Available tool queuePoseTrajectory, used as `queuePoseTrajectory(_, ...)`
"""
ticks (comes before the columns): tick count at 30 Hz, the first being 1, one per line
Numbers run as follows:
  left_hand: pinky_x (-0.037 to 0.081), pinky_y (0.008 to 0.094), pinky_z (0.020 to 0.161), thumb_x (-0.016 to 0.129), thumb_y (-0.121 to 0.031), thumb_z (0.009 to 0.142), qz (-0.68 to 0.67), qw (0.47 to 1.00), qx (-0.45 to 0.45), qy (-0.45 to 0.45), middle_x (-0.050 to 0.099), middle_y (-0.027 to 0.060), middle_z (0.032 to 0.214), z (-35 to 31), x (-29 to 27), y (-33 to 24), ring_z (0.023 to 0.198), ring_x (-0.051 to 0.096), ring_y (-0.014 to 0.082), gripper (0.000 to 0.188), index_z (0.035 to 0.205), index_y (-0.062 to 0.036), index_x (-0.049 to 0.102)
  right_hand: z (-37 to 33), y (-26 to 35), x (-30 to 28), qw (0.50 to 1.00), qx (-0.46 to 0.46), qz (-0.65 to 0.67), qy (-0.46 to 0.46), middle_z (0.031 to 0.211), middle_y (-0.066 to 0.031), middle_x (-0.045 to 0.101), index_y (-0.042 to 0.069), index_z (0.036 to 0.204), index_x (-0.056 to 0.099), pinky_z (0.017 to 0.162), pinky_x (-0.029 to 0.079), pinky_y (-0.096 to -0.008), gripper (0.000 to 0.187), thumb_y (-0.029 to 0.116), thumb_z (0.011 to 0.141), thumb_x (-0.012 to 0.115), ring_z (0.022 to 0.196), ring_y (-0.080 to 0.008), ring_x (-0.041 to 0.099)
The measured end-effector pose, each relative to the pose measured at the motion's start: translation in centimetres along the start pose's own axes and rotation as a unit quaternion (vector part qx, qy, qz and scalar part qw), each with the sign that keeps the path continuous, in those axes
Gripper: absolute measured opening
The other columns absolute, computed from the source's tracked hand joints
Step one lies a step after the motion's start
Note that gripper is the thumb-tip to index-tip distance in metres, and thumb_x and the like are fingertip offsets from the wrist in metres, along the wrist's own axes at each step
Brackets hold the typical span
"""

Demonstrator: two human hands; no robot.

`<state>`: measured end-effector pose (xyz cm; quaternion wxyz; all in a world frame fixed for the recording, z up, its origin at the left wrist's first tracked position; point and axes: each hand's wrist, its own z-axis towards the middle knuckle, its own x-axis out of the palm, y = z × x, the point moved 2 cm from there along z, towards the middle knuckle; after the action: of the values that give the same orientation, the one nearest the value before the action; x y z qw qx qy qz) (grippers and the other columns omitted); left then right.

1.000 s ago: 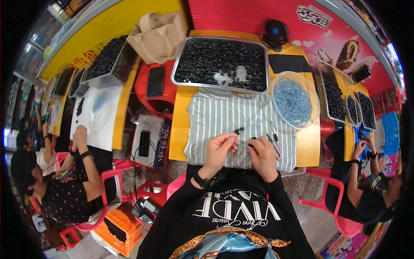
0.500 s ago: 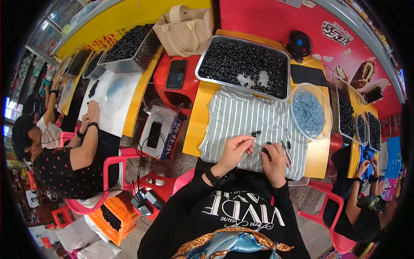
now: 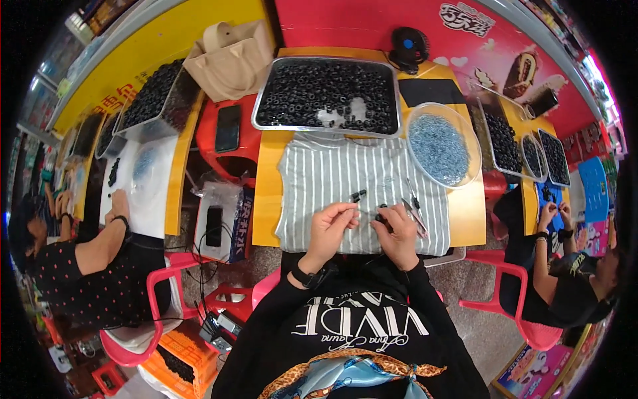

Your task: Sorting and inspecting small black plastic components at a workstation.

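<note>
My left hand (image 3: 332,229) is closed in a pinch above a grey-and-white striped cloth (image 3: 325,166); anything between its fingertips is too small to make out. Just beyond those fingers lies a short row of small black rings (image 3: 359,195). My right hand (image 3: 397,233) rests on the cloth to the right, with thumb and fingers curled around a small black ring (image 3: 381,216) that is partly hidden. Beside it are a pair of scissors (image 3: 419,221) and a thin black tool (image 3: 415,199).
Behind the cloth stands a metal tray (image 3: 260,125) of black rings. A round clear tub (image 3: 476,163) of bluish beads sits at right, near a dark mat (image 3: 432,92) and a small black fan (image 3: 409,48). A phone (image 3: 227,128) lies on a red stool. People work at tables either side.
The view has swung right, so the table sits further left in the picture. Both hands stay close together over the cloth with their fingers still closed.
</note>
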<state>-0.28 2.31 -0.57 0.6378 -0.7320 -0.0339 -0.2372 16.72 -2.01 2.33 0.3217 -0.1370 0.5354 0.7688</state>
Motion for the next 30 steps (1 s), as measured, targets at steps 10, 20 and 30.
queuePoseTrajectory(10, 0.052, 0.0242, 0.07, 0.056, -0.007, 0.096, 0.008, 1.0, 0.014, 0.017, 0.068, 0.0089, 0.093, -0.1, 0.2, -0.4, 0.078, 0.064, 0.0118, 0.02, 0.111, 0.0026, 0.064, -0.2, 0.0, -0.4, 0.999, -0.012, 0.037, -0.022, 0.078, -0.0127, 0.057, 0.0, 0.09, 0.062, 0.055, 0.044, -0.0331, 0.019, -0.001, 0.073, 0.072, 0.064, -0.0265, 0.058)
queuePoseTrajectory(20, 0.05, 0.0227, 0.073, 0.06, -0.004, 0.092, -0.006, 0.998, -0.012, 0.066, 0.068, 0.0074, 0.1, -0.7, 2.6, -0.7, 0.08, 0.063, 0.0112, 0.03, 0.122, 0.002, 0.06, -0.4, 2.6, -0.2, 0.944, 0.122, 0.3, -0.062, 0.084, -0.0074, 0.06, -0.002, 0.092, 0.063, 0.061, 0.046, -0.0244, 0.01, -0.004, 0.082, 0.065, 0.07, -0.0134, 0.059)
queuePoseTrajectory(30, 0.052, 0.0272, 0.076, 0.059, -0.002, 0.092, -0.239, 0.964, -0.094, 0.072, 0.068, 0.0135, 0.1, 0.5, 1.4, 0.4, 0.085, 0.066, 0.0187, 0.025, 0.116, 0.003, 0.063, 2.9, 1.0, -1.8, 0.998, 0.036, 0.045, -0.027, 0.093, -0.0165, 0.059, 0.001, 0.089, 0.066, 0.065, 0.048, -0.035, 0.015, -0.003, 0.075, 0.067, 0.081, -0.0305, 0.061)
